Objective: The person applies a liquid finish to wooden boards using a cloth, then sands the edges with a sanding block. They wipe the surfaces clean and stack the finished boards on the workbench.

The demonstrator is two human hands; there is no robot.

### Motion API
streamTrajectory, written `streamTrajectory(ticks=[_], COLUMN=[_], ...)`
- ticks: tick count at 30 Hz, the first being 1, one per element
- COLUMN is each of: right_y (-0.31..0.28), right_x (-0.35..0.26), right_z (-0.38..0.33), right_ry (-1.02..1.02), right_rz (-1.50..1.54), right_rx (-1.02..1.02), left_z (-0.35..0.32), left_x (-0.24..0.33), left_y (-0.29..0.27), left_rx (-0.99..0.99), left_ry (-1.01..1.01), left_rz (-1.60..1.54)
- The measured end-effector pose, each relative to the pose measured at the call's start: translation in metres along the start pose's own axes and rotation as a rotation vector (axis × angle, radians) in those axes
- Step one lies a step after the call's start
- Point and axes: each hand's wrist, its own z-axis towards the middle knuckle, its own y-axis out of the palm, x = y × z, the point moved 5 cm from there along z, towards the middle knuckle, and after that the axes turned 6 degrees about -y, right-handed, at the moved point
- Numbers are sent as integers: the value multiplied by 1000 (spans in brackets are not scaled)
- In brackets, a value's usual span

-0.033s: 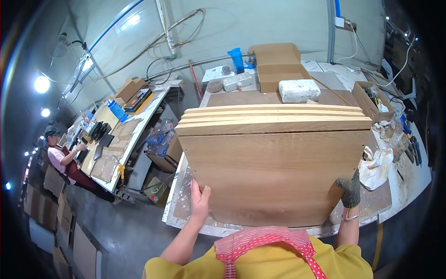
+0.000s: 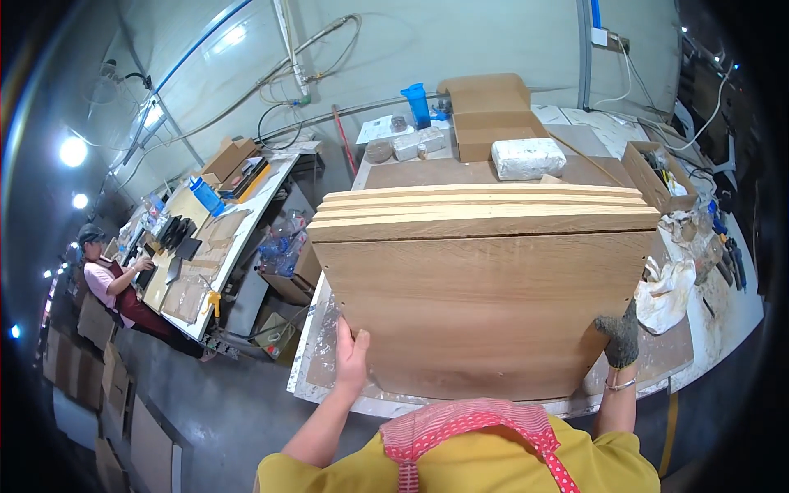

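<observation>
A stack of several wooden panels [image 2: 485,304] stands on edge in front of me, its pale top edges in a row and the broad face of the nearest panel turned toward me. My left hand [image 2: 351,357], bare, grips the lower left side, thumb against the front face and fingers hidden behind the edge. On the opposite side my right hand [image 2: 620,337], in a dark grey knit glove, holds the lower right edge with its thumb on the front. Small holes show near the panel's side edges. Beneath the stack is a white-edged worktable [image 2: 308,345].
Behind the stack are a wrapped white block [image 2: 528,159], an open cardboard box [image 2: 485,135] and a blue jug [image 2: 417,105]. Crumpled white cloth [image 2: 664,296] and pliers [image 2: 734,261] lie at the right. A co-worker [image 2: 115,287] sits at a second bench [image 2: 201,316] on the left.
The panel stack has shifted very slightly toward me, with both hands keeping their grip. The co-worker's hand has come down a little toward the bench.
</observation>
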Motion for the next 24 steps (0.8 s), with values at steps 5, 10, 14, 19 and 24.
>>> streamTrajectory(ticks=[5,10,14,19,24], right_y=[-4,-12,-31,-40,-21], right_x=[-11,-32,-44,-39,-61], right_z=[-11,-18,-29,-56,-64], right_ry=[58,25,-230,-285,-267], right_rz=[102,-65,-322,-461,-468], right_rx=[-28,-218,-166,-4,10], left_z=[50,62,34,16,8], left_x=[48,41,41,65,87], left_y=[-21,-15,-25,-43,-34], left_rx=[29,14,18,-104,-46], left_ry=[99,-121,-36,149,239], left_rz=[-247,-368,-373,-316,-479])
